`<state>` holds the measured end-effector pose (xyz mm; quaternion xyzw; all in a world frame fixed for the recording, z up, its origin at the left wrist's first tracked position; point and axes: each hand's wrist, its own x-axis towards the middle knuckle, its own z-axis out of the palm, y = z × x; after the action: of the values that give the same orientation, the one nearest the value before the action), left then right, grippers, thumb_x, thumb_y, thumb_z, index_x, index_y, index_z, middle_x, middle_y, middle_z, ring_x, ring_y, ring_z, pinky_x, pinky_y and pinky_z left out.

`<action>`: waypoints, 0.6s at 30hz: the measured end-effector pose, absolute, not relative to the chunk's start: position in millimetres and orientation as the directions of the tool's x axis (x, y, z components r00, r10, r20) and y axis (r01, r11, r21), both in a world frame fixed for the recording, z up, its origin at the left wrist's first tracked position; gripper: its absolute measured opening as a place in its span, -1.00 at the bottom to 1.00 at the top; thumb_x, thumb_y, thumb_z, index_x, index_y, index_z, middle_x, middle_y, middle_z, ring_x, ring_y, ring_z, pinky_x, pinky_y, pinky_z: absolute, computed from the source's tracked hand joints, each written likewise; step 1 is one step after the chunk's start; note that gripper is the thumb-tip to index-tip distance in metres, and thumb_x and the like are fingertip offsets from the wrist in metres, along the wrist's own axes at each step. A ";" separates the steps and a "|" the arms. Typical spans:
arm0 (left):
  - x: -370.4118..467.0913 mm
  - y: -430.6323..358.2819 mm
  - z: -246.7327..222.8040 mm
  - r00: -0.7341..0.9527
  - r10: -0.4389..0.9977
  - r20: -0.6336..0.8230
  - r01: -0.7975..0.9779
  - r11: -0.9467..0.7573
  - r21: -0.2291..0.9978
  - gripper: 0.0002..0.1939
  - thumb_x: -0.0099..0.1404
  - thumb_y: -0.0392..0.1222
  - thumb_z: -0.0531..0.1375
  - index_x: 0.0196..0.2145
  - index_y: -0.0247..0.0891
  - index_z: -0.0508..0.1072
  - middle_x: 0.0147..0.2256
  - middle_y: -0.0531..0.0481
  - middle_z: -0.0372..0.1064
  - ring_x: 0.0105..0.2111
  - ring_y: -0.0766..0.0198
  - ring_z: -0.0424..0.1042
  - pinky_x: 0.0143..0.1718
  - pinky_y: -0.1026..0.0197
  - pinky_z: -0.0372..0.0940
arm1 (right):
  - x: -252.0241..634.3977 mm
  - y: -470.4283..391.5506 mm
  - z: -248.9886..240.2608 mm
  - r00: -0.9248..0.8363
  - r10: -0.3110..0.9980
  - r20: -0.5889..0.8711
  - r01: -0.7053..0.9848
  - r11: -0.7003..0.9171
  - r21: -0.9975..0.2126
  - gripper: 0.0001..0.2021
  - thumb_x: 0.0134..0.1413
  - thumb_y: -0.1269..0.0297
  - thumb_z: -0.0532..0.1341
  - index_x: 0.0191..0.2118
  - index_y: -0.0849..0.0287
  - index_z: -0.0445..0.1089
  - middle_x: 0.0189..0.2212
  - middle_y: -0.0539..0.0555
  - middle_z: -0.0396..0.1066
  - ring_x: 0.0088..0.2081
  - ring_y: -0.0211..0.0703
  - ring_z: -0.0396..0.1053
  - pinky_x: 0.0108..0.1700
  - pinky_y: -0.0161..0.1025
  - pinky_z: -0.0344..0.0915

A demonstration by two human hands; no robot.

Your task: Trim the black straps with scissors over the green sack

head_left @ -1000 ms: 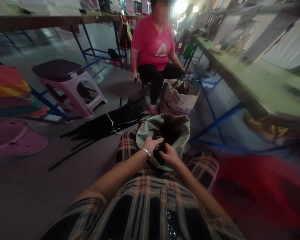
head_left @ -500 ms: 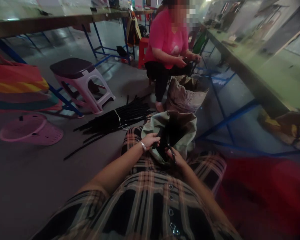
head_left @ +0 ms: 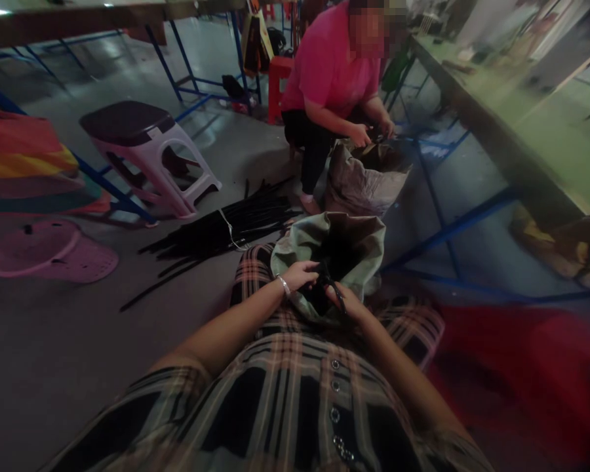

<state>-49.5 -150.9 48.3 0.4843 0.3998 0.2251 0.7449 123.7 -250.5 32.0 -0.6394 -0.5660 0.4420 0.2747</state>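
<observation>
My left hand (head_left: 299, 275), with a bracelet at the wrist, is closed on a black strip (head_left: 318, 278) over the near side of an open sack (head_left: 295, 244). Beside it, my right hand (head_left: 348, 304) grips black-handled scissors (head_left: 339, 299), their blade end at the strip. Whether the blades are open or closed on it is too dark to tell. The sack stands between my knees with its rim spread wide. Its inside is very dark, and what lies there cannot be made out.
A tied bundle of long black strips (head_left: 211, 229) lies on the floor to the left, near a pink basket (head_left: 54, 252) and a dark-topped stool (head_left: 152, 154). Ahead, a co-worker in pink (head_left: 319, 72) sits behind another sack (head_left: 361, 187). A blue-legged table (head_left: 511, 124) runs along the right.
My hands have come closer together, and the scissors now meet the black strip. The co-worker leans further forward, hands lower over their sack. The view has shifted slightly.
</observation>
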 end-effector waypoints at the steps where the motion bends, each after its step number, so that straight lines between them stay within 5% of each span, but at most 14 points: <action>1: -47.7 -151.1 46.9 0.580 0.721 -0.380 0.071 0.420 0.905 -0.53 0.04 -0.41 0.22 -0.03 -0.41 0.42 -0.58 0.08 0.33 -0.64 0.46 0.27 -0.62 0.41 0.19 | 124.3 -250.5 32.2 -0.046 0.966 -0.254 0.482 -0.201 -0.853 -0.48 0.07 -0.18 0.01 -0.23 0.24 0.34 -0.32 0.09 0.39 -0.30 -0.12 0.33 -0.28 -0.23 0.28; 12: -36.8 -146.3 33.3 0.585 0.712 -0.388 0.225 0.317 0.922 -0.55 -0.04 -0.47 0.18 -0.14 -0.33 0.54 -0.71 0.16 0.26 -0.73 0.47 0.20 -0.71 0.45 0.09 | 114.3 -253.0 20.4 0.148 0.931 -0.333 0.615 -0.350 -0.707 -0.77 -0.04 0.11 0.14 -0.44 0.20 0.33 -0.52 0.04 0.35 -0.45 -0.20 0.27 -0.40 -0.32 0.17; 18: -38.4 -140.7 22.3 0.566 0.681 -0.465 0.270 0.380 0.885 -0.59 -0.06 -0.40 0.25 -0.17 -0.35 0.53 -0.67 0.11 0.32 -0.70 0.42 0.26 -0.71 0.42 0.13 | 101.8 -261.6 1.2 0.214 0.923 -0.321 0.539 -0.386 -0.749 -0.78 -0.07 0.15 0.08 -0.55 0.18 0.26 -0.64 -0.04 0.24 -0.55 -0.28 0.17 -0.49 -0.35 0.09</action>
<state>-38.4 -140.7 22.3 0.5374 0.4422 0.1461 0.7030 101.8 -261.6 1.2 -0.7382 -0.4950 0.3846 0.2492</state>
